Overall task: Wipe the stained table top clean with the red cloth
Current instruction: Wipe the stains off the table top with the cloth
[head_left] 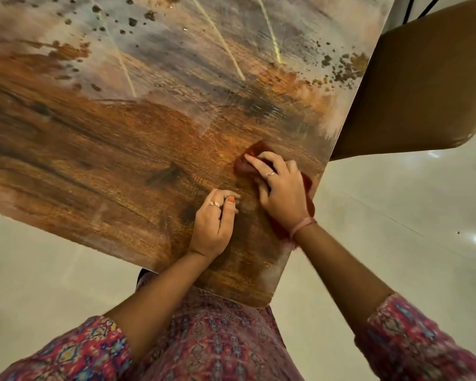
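Observation:
The wooden table top (99,160) fills the upper left of the view. Its far half is smeared pale grey with dark brown spots (346,68) and yellow streaks (226,45); the near half shows bare wood grain. The red cloth (249,158) lies bunched near the table's right edge. My right hand (279,185) lies on top of it with fingers curled over the fabric, hiding most of it. My left hand (215,224) rests on the wood just left of the cloth, fingers loosely curled, fingertips touching the surface, holding nothing.
A brown chair (412,86) stands close to the table's right edge at the upper right. Pale glossy floor tiles (396,204) surround the table. My patterned pink clothing (215,339) is against the near corner of the table.

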